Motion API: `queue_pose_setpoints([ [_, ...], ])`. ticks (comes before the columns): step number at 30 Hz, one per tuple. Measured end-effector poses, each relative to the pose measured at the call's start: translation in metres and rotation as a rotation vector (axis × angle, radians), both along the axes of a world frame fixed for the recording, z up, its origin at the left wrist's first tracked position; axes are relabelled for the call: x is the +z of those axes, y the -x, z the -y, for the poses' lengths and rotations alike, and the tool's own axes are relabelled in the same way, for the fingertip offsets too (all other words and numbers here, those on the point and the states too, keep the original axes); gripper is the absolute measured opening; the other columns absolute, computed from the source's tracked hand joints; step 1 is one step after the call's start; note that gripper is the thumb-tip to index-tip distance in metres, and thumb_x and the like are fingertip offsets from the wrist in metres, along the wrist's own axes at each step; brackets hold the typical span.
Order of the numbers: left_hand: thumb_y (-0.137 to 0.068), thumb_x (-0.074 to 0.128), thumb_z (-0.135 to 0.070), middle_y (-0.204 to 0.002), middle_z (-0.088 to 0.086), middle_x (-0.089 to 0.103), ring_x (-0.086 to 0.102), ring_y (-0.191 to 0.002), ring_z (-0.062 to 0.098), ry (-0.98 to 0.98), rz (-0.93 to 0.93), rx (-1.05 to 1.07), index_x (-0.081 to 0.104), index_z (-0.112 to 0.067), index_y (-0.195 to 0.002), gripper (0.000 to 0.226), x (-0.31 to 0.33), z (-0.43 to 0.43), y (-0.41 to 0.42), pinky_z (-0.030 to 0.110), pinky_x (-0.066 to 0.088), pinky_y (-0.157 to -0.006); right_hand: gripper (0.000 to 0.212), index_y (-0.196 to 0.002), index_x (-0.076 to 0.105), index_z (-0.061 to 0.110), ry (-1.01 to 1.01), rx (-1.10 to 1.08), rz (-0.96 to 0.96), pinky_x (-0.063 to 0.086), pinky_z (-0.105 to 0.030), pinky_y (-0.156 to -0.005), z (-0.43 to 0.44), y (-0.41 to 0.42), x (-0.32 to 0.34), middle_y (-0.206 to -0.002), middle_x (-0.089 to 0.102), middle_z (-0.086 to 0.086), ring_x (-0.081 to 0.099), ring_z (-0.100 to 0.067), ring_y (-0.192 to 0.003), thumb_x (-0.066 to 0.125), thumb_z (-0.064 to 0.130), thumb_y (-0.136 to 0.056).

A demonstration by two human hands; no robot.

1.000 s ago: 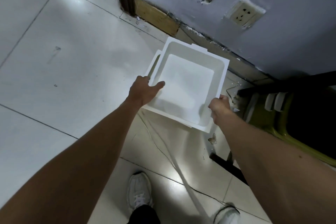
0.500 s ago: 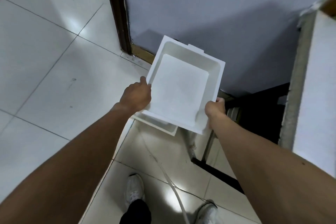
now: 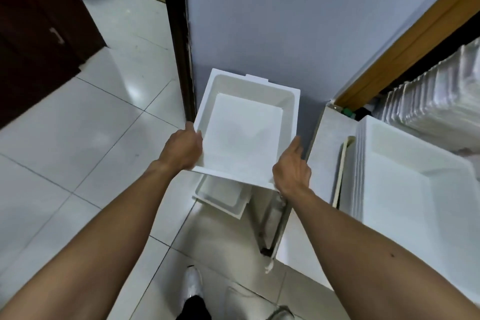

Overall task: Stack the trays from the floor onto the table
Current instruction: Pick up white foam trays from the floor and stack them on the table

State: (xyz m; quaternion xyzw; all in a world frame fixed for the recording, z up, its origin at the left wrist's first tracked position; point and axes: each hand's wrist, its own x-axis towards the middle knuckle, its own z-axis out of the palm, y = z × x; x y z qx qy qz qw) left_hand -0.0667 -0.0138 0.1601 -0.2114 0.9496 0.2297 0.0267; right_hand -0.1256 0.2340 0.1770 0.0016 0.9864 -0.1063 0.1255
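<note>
**Item: one tray, held off the floor in both hands**

You hold the white rectangular plastic tray (image 3: 246, 132) in the air, open side up. Your left hand (image 3: 183, 149) grips its left rim by the near corner. Your right hand (image 3: 291, 166) clasps the right rim opposite.

- Below the tray's near edge: a second white plastic tray (image 3: 220, 196), lying on the white tiled floor (image 3: 78, 138).
- Right of the tray: a pale grey table (image 3: 324, 143) bearing a stack of white plastic trays (image 3: 405, 189).
- Behind the tray: a blue-grey wall (image 3: 259, 21).
- Left of the tray: a dark door frame (image 3: 179, 34).

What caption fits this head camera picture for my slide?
A left hand and right hand hold a white tray above a floor tray, beside the tray stack on the table.
</note>
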Motion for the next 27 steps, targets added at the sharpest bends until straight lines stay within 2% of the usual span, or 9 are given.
queue_pose_setpoints([
  [4, -0.104, 0.035, -0.011, -0.069, 0.006, 0.035, 0.059, -0.081, 0.043, 0.082, -0.022, -0.075, 0.049, 0.004, -0.106, 0.02, 0.081, -0.023, 0.002, 0.051, 0.05, -0.072, 0.085, -0.159, -0.005, 0.01, 0.051, 0.011, -0.043, 0.05, -0.044, -0.09, -0.023, -0.004, 0.065, -0.146, 0.043, -0.014, 0.061, -0.034, -0.109, 0.055, 0.014, -0.099],
  [7, -0.103, 0.037, -0.017, -0.079, 0.013, 0.045, 0.059, -0.085, 0.041, 0.038, -0.055, -0.025, 0.045, 0.001, -0.105, 0.019, 0.124, -0.037, 0.006, 0.042, 0.044, -0.068, 0.085, -0.159, -0.007, 0.01, 0.078, 0.046, -0.084, 0.048, -0.047, -0.093, -0.044, -0.005, 0.114, -0.149, 0.041, -0.014, 0.059, -0.036, -0.111, 0.053, 0.011, -0.098],
  [9, -0.102, 0.038, -0.022, -0.077, 0.009, 0.047, 0.057, -0.082, 0.036, 0.021, -0.07, 0.009, 0.04, -0.006, -0.102, 0.017, 0.145, -0.047, 0.009, 0.037, 0.04, -0.068, 0.083, -0.159, -0.007, 0.008, 0.055, 0.108, -0.146, 0.048, -0.045, -0.088, -0.061, -0.002, 0.142, -0.153, 0.036, -0.016, 0.059, -0.038, -0.108, 0.049, 0.006, -0.097],
  [11, -0.102, 0.038, -0.024, -0.072, 0.006, 0.045, 0.055, -0.079, 0.034, 0.015, -0.084, 0.021, 0.04, -0.007, -0.102, 0.016, 0.166, -0.061, 0.008, 0.038, 0.043, -0.069, 0.081, -0.159, -0.007, 0.006, 0.022, 0.14, -0.194, 0.046, -0.043, -0.082, -0.079, 0.0, 0.171, -0.157, 0.03, -0.018, 0.06, -0.039, -0.106, 0.045, 0.005, -0.097],
  [15, -0.102, 0.039, -0.018, -0.091, 0.028, 0.059, 0.052, -0.078, 0.037, 0.003, -0.153, -0.01, 0.046, 0.003, -0.105, 0.022, 0.203, -0.091, 0.01, 0.039, 0.041, -0.065, 0.078, -0.158, -0.005, 0.005, 0.005, 0.149, -0.271, 0.041, -0.041, -0.072, -0.113, 0.001, 0.214, -0.145, 0.039, -0.018, 0.061, -0.039, -0.101, 0.043, 0.006, -0.097],
  [19, -0.101, 0.038, -0.019, -0.093, 0.024, 0.058, 0.046, -0.076, 0.031, -0.022, -0.187, -0.076, 0.042, -0.005, -0.099, 0.015, 0.238, -0.125, 0.015, 0.036, 0.039, -0.065, 0.076, -0.158, 0.0, 0.007, 0.028, 0.084, -0.304, 0.047, -0.042, -0.076, -0.153, -0.003, 0.231, -0.147, 0.041, -0.017, 0.06, -0.041, -0.104, 0.043, 0.006, -0.096],
  [23, -0.103, 0.035, -0.021, -0.091, 0.015, 0.049, 0.051, -0.077, 0.031, -0.03, -0.2, -0.108, 0.04, -0.006, -0.098, 0.016, 0.261, -0.177, 0.014, 0.036, 0.041, -0.066, 0.072, -0.158, 0.001, 0.007, 0.051, 0.018, -0.313, 0.048, -0.044, -0.081, -0.203, -0.01, 0.243, -0.15, 0.043, -0.019, 0.057, -0.043, -0.113, 0.041, 0.008, -0.098],
  [27, -0.101, 0.035, -0.018, -0.101, 0.021, 0.056, 0.048, -0.083, 0.029, -0.089, -0.183, -0.151, 0.045, -0.002, -0.106, 0.019, 0.262, -0.217, 0.015, 0.036, 0.04, -0.068, 0.067, -0.159, 0.005, 0.008, 0.059, -0.016, -0.321, 0.043, -0.041, -0.078, -0.247, -0.02, 0.254, -0.151, 0.042, -0.017, 0.057, -0.042, -0.113, 0.038, 0.009, -0.1],
])
